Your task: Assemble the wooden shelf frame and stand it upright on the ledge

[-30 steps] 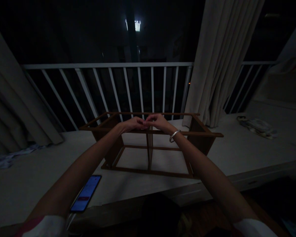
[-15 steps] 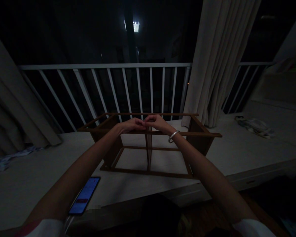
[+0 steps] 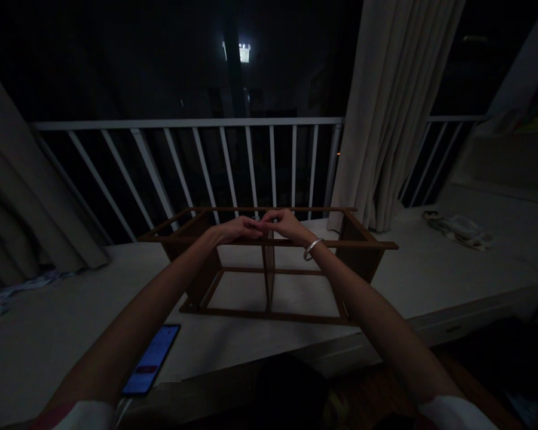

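A brown wooden rack (image 3: pixel 354 244) lies on its side on the pale ledge, its long rails running left to right. Over its upper near rail, close to the middle divider (image 3: pixel 268 278), both hands meet. My left hand (image 3: pixel 238 229) has its fingers closed, the tips touching those of the other hand. My right hand (image 3: pixel 286 223), with a silver bangle (image 3: pixel 312 248) at the wrist, is bent into a pinch. Whatever sits between the fingertips is too small and dark to make out.
A lit phone (image 3: pixel 151 361) with a cable lies on the ledge (image 3: pixel 215 352), beside my left forearm. White railings (image 3: pixel 251 122) stand behind the rack, with curtains (image 3: pixel 385 119) at both sides. Crumpled cloth (image 3: pixel 461 231) rests at the right.
The view has shifted slightly. Both hands stay together at the same spot on the rack, with only small finger movements.
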A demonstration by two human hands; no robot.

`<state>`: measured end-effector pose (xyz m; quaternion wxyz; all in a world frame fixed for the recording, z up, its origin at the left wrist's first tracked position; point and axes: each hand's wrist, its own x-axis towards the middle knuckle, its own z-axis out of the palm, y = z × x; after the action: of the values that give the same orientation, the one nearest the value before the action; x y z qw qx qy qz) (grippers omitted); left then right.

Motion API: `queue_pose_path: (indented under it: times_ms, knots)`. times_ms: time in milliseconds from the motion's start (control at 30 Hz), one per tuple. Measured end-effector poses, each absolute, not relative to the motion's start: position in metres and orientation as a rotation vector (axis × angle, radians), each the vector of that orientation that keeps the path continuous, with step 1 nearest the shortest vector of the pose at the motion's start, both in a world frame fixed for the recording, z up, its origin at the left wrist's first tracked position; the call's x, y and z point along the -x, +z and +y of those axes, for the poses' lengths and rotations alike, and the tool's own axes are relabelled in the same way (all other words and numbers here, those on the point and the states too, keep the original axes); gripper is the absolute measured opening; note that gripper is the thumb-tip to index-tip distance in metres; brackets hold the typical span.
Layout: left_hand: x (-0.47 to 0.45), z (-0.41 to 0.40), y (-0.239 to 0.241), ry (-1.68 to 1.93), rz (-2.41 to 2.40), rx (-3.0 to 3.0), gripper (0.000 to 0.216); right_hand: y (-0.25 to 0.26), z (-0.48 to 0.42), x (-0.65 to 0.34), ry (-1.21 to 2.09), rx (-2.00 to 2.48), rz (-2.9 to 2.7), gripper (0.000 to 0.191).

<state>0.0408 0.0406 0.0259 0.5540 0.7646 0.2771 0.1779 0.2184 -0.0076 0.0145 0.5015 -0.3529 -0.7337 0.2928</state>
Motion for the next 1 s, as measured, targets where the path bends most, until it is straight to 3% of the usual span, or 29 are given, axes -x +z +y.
queue_pose_path:
  times_ms: [700,1000]
  knots:
    - [-0.042,0.031,0.032,0.471,0.669,-1.822,0.024,0.017,-0.009,-0.217,0.729,0.777,-1.783,0.028]
    - [-0.041,0.032,0.033,0.453,0.677,-1.88,0.024,0.015,-0.008,-0.216,0.903,0.732,-1.68,0.028]
